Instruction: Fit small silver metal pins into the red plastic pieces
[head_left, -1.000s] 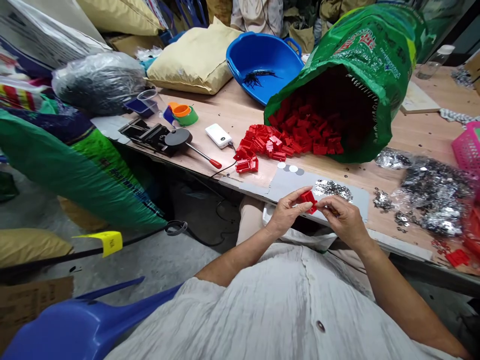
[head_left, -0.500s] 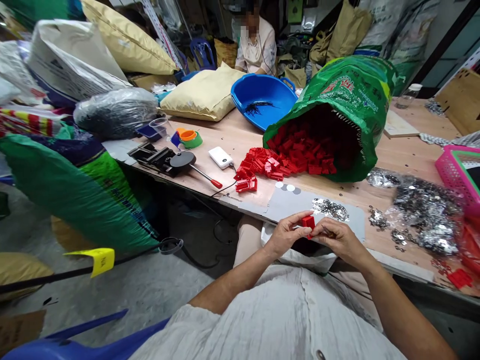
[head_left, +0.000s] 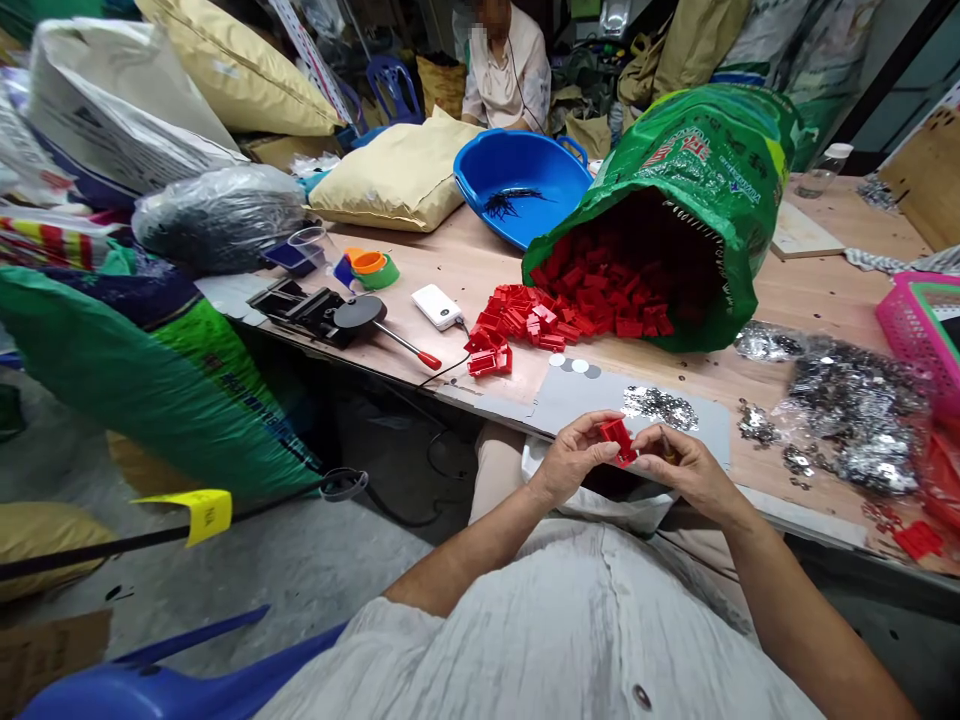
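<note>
My left hand [head_left: 574, 462] pinches a small red plastic housing [head_left: 617, 441] between thumb and fingers, above the table's front edge. Its open, hollow side shows. Close on its right, my right hand [head_left: 688, 468] is closed around a slim tool with a brownish-yellow end [head_left: 667, 448]; the exact kind is hard to make out. Its thumb and fingertip come up to the housing's right side. Just beyond the hands, a pile of small shiny metal pieces [head_left: 660, 407] lies on a grey board [head_left: 577, 400].
A green sack [head_left: 690, 150] spills red housings [head_left: 525, 318] onto the table. Left of them are a white power bank [head_left: 437, 307] and a black device with a red-tipped lever [head_left: 360, 315]. A blue basin [head_left: 480, 160] stands behind. Bagged metal pieces [head_left: 862, 420] lie right. Another person [head_left: 506, 70] sits opposite.
The red housing has been tilted in my left hand, so its hollow side shows more. My right hand has turned slightly, and the tool's yellowish end has come into sight.
</note>
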